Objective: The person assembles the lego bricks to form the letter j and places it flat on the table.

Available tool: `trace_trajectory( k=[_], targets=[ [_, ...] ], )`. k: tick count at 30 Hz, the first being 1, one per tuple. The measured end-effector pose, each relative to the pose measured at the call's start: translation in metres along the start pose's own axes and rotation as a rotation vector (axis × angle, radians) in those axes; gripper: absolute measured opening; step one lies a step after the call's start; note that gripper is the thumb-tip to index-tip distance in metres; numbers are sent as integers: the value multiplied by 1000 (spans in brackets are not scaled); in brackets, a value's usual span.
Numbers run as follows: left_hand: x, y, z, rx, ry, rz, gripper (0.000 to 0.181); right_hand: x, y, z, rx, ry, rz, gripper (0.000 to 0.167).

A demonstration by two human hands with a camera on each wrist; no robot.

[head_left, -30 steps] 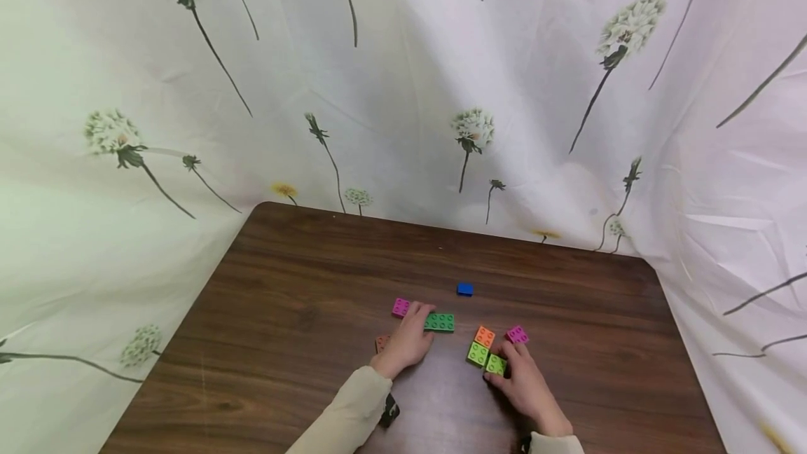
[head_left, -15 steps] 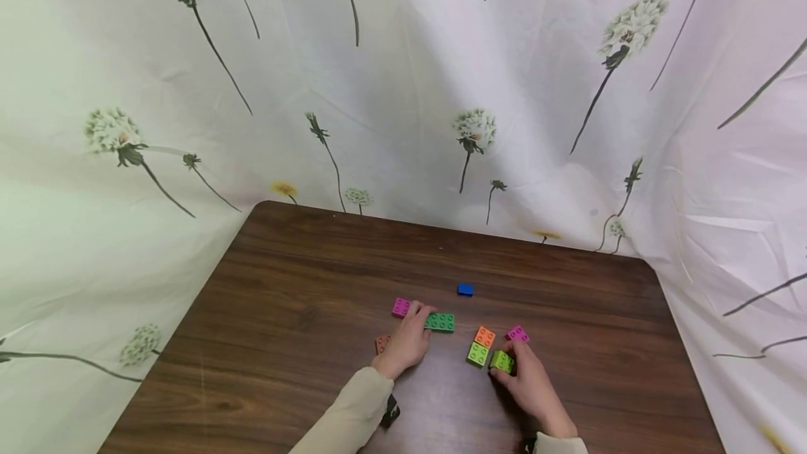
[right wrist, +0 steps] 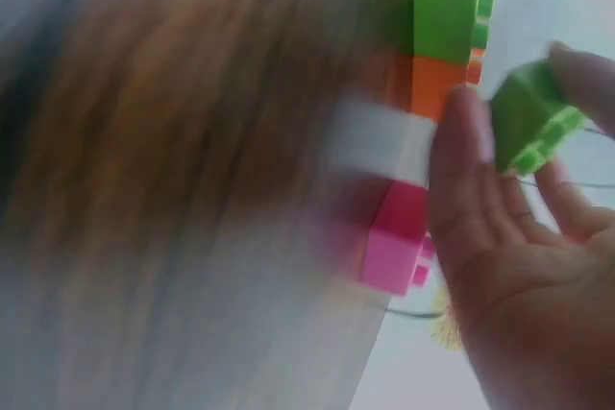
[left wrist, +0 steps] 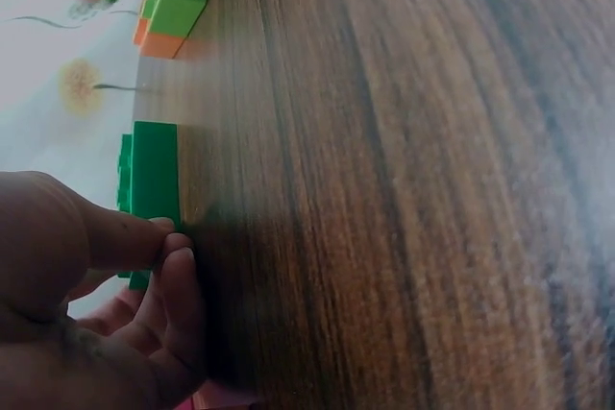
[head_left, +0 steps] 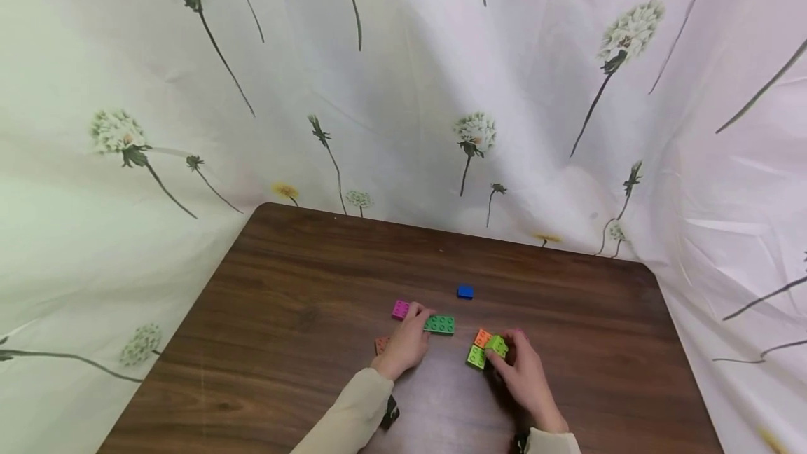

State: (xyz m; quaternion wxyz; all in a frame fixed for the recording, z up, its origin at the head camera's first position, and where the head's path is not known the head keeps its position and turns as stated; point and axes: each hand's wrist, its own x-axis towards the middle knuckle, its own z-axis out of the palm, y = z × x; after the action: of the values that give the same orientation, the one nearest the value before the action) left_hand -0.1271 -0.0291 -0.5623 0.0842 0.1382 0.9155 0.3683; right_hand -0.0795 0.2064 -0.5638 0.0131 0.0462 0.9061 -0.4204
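Observation:
In the head view my right hand (head_left: 526, 373) holds a lime green toy brick (head_left: 497, 346) between thumb and fingers. The right wrist view shows this brick (right wrist: 528, 112) lifted and tilted. Just left of it, another lime brick (head_left: 476, 357) and an orange brick (head_left: 482, 336) sit side by side on the table. My left hand (head_left: 406, 345) grips the left end of a long dark green brick (head_left: 443, 324), covering that end. From the left wrist view, thumb and fingertips meet at the near side of this brick (left wrist: 154, 170).
A magenta brick (head_left: 400, 309) and a reddish-brown brick (head_left: 381, 345) lie by my left hand, both partly covered. Farther back is a blue brick (head_left: 465, 292). Another pink brick (right wrist: 396, 237) lies beside my right hand. A flowered white curtain (head_left: 403, 125) hangs behind the brown table (head_left: 284, 342).
My right hand has drawn the lime brick away from its neighbour, then raised it and brought it back up beside the orange and lime pair. My left hand stays on the green brick.

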Motion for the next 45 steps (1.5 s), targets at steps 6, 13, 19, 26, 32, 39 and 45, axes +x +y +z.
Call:
trace_trajectory(
  k=[6, 13, 19, 26, 32, 39, 45],
  targets=[
    [0, 1, 0, -1, -4, 10, 40, 7, -14, 10, 81, 59, -179, 39],
    [-1, 0, -1, 13, -6, 26, 41, 16, -28, 19, 68, 35, -275, 35],
    [0, 0, -1, 28, -3, 40, 41, 25, -37, 27, 29, -22, -302, 39],
    [0, 1, -1, 34, -12, 35, 42, 33, -46, 36, -109, -85, -277, 42],
    [0, 2, -1, 49, -8, 38, 42, 35, -48, 41, -151, -124, -274, 37],
    [-1, 3, -1, 58, -4, 35, 43, 38, -47, 45, -165, -140, -287, 37],
    [-2, 3, -1, 63, -8, 31, 43, 39, -49, 44, -203, -164, -272, 37]
  ],
)
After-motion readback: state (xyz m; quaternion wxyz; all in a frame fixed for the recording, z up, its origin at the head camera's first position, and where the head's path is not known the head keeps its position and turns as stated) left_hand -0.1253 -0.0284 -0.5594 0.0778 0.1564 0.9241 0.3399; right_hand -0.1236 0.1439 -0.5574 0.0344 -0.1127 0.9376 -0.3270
